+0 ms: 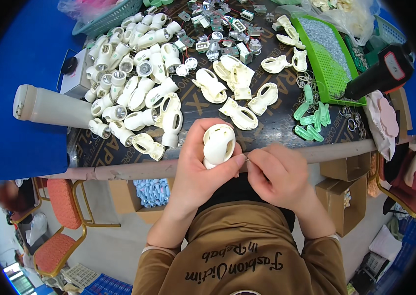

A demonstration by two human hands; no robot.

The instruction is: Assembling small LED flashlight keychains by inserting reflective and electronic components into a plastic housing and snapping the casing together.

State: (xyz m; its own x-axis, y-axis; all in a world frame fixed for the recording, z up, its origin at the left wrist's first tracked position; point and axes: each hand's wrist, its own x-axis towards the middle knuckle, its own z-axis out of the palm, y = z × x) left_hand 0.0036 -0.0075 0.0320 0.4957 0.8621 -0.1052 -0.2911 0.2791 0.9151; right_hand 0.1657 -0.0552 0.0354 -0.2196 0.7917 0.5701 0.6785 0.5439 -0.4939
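Note:
My left hand (199,167) grips a cream plastic housing (219,145) with an oval opening, held just over the table's front edge (134,169). My right hand (277,173) is pinched shut on a tiny metal part (247,159) pressed against the housing's right side; the part is too small to make out. A heap of assembled cream housings (134,83) lies on the table to the left, and loose cream shell halves (240,93) lie straight ahead.
A green tray of small screws (327,46) and green plastic clips (311,118) sit at right, with a black and red electric screwdriver (382,73) beyond. Small circuit parts (220,29) lie at the back. Cardboard boxes (345,196) and orange chairs (63,211) stand below.

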